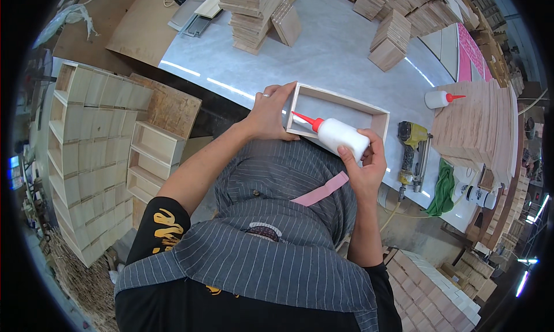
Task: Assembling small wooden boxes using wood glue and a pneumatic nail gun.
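Note:
A shallow rectangular wooden frame point(346, 97) lies at the near edge of the pale worktable, its inside showing the tabletop. My left hand point(270, 111) grips its left end, thumb on the near side and fingers at the far corner. In my right hand point(367, 161) is a white glue bottle point(340, 137) with a red nozzle. The bottle is tilted over the frame's near side, and its tip points left toward the near-left corner. Whether glue is coming out is too small to tell.
Right of the frame lie a yellow-and-black nail gun point(411, 137), a green cloth point(443, 189) and a second glue bottle point(437, 99) by stacked wooden panels point(470, 121). More wood stacks point(254, 14) stand at the back. Finished-looking wooden boxes point(95, 153) are piled at left.

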A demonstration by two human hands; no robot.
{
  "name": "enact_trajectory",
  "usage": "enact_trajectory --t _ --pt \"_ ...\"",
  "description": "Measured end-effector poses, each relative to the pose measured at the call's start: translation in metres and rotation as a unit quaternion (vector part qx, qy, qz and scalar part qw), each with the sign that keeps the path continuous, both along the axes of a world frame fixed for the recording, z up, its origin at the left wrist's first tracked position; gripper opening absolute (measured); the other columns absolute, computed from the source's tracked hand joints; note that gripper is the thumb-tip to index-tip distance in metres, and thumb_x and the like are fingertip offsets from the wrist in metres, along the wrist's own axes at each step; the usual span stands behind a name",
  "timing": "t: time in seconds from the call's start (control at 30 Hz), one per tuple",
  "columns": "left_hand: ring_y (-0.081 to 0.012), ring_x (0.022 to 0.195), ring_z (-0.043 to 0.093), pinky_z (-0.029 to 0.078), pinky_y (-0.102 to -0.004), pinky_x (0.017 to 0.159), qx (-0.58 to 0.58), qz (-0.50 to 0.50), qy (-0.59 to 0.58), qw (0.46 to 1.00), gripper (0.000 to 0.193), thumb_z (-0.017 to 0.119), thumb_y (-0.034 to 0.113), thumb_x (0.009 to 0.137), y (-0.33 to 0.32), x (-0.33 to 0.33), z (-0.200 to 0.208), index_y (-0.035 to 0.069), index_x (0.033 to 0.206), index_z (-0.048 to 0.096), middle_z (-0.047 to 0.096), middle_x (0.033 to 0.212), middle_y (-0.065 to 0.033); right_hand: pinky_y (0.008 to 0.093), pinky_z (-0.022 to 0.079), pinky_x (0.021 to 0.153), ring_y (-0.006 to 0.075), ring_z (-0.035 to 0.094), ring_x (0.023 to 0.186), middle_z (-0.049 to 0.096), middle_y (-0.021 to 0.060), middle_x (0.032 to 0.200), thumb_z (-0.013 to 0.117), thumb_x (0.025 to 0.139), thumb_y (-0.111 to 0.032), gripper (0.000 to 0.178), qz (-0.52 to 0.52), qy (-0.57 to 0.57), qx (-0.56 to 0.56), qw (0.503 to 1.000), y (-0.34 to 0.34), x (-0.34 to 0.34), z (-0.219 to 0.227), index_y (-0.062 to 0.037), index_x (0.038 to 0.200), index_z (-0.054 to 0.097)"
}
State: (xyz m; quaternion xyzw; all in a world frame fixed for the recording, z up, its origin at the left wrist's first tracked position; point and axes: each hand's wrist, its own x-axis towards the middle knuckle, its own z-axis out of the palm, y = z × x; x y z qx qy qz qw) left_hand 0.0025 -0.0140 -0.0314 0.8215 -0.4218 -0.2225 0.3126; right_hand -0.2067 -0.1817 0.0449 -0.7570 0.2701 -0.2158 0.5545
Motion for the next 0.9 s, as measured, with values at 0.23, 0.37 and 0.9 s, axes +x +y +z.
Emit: enact_trajectory --t 0.23,0.37,0.9 --pt "-0.0379 0.141 0.037 0.03 -0.0479 0.109 0.005 -0.003 -0.008 1.0 0.133 0.096 0.04 0.052 0.0 0.0 -0.001 0.005 0.158 0.024 0.045 0.15 -0.0188 0.0287 0.056 0.08 0.016 0.068 0.096 0.067 0.0075 0.109 0.087 0.082 -0.012 0.05 0.016 -0.012 0.011 1.0 0.007 -0.013 0.004 -0.0044 0.125 0.06" --pt "-0.0375 0.141 0.037 0.03 -0.0478 0.109 0.016 0.0 -0.007 1.0 0.134 0.096 0.041 0.051 0.0 -0.001 0.002 0.005 0.158 0.024 0.045 0.15 -0.0192 0.0286 0.056 0.079 0.016 0.068 0.096 0.066 0.0077 0.11 0.087 0.082 -0.011 0.049 0.022 -0.003 0.008 1.0 0.01 -0.02 0.006 -0.0038 0.123 0.061" --pt "-0.0408 0.141 0.037 0.032 -0.0503 0.109 0.031 -0.003 -0.021 0.999 0.134 0.095 0.04 0.052 -0.001 0.002 -0.003 0.006 0.159 0.021 0.045 0.149 -0.0208 0.0286 0.056 0.077 0.0154 0.067 0.094 0.068 0.0073 0.108 0.088 0.08 -0.012 0.048 -0.018 0.004 -0.01 1.0 0.001 -0.047 0.006 -0.0038 0.12 0.063"
